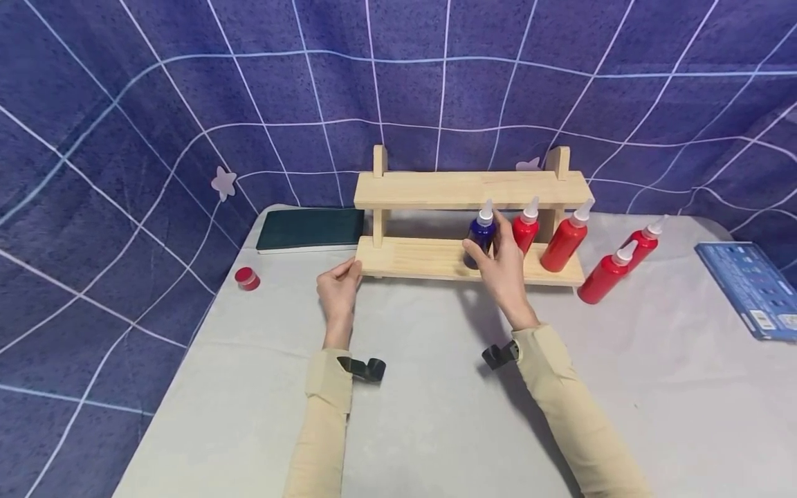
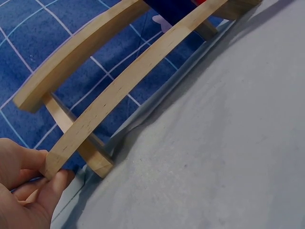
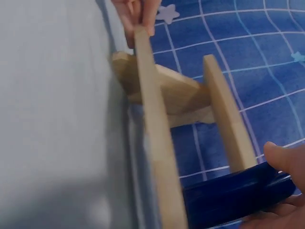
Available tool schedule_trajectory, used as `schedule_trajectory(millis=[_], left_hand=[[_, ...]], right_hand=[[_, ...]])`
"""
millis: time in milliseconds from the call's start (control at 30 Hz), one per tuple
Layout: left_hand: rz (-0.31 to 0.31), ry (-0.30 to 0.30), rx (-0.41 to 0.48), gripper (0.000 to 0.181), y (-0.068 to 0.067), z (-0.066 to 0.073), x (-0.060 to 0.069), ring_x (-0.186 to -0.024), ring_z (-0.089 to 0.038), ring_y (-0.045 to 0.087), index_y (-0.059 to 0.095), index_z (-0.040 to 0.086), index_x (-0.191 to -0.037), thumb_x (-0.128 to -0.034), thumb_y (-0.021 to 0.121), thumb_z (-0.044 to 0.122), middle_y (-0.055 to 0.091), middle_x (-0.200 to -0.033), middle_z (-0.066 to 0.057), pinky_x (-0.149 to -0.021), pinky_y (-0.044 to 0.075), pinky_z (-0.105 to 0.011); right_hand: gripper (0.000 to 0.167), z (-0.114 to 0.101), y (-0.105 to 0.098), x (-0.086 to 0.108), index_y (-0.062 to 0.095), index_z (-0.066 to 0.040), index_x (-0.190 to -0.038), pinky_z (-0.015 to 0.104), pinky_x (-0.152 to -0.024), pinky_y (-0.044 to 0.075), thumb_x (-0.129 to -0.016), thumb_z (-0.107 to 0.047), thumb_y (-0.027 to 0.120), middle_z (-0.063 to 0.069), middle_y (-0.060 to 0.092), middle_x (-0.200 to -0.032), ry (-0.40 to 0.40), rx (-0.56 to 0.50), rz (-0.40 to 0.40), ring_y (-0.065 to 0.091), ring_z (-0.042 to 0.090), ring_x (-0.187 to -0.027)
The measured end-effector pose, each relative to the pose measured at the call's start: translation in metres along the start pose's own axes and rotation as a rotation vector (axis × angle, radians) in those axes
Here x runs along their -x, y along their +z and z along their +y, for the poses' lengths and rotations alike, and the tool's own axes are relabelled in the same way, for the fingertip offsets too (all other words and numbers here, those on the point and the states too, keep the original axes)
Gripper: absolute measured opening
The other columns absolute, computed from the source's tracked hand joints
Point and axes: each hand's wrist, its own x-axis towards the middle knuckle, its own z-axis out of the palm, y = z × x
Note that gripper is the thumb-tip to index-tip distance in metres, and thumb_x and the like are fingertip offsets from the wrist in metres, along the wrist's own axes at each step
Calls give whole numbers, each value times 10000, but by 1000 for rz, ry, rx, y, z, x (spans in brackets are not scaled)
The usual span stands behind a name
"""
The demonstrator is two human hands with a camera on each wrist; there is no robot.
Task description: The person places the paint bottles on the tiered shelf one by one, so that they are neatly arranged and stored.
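Note:
A two-tier wooden rack (image 1: pixel 423 257) stands at the back of the table. My left hand (image 1: pixel 339 289) pinches the left end of its lower shelf (image 2: pixel 100 112) between thumb and fingers. My right hand (image 1: pixel 503 271) grips a blue bottle (image 1: pixel 478 242) with a white nozzle, upright at the lower shelf; whether its base touches the board I cannot tell. In the right wrist view, thumb and fingers wrap the blue bottle (image 3: pixel 238 195). Right of it on the same shelf are a red bottle (image 1: pixel 525 234), partly behind my hand, and another red bottle (image 1: pixel 564 245).
Two more red bottles, one nearer (image 1: pixel 602 279) and one farther (image 1: pixel 644 246), stand on the table right of the rack. A blue printed package (image 1: pixel 750 287) lies at the far right. On the left are a dark green book (image 1: pixel 310 229) and a small red-lidded jar (image 1: pixel 247 279). A blue curtain (image 1: pixel 398 90) hangs behind.

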Motion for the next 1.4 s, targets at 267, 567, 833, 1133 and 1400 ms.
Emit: schedule_trajectory(millis=[267, 567, 833, 1133, 1400], left_hand=[[1, -4, -5, 259, 0, -3, -1, -1010, -239, 693, 708, 1, -1142, -908, 700, 113, 695, -1140, -187, -774, 584, -148], [0, 10, -19, 250, 2, -1, -3, -921, -155, 698, 715, -4, -1126, -903, 703, 109, 703, -1119, -183, -773, 589, -159], [-5, -12, -6, 256, 4, -1, -2, -921, -144, 703, 712, 1, -1133, -902, 705, 112, 698, -1133, -185, -790, 591, -174], [30, -4, -11, 251, -5, 1, -4, -921, -135, 698, 710, 3, -1141, -915, 691, 113, 696, -1137, -184, -807, 589, -178], [0, -4, 3, 267, 2, 0, -1, -919, -131, 698, 695, -5, -1159, -919, 686, 110, 687, -1152, -199, -807, 586, -172]], right_hand=[[771, -31, -15, 9, 254, -28, -1529, 368, -1203, 290, -904, -89, 701, 161, 332, -1554, -68, 3, 6, 321, 222, -1431], [712, -61, -54, 27, 343, -50, -1505, 346, -1173, 348, -884, 34, 681, 99, 443, -1502, -167, -138, 150, 405, 225, -1392], [714, -64, -96, 29, 395, -44, -1477, 326, -1171, 347, -842, 97, 690, 135, 479, -1468, -162, -270, 327, 428, 230, -1376], [682, -50, -137, 22, 473, -39, -1425, 284, -1169, 344, -806, 49, 744, 147, 522, -1427, -121, -242, 478, 478, 196, -1335], [674, -29, -168, 20, 514, -47, -1401, 285, -1145, 379, -784, 62, 760, 171, 531, -1409, 61, -217, 492, 521, 219, -1292]])
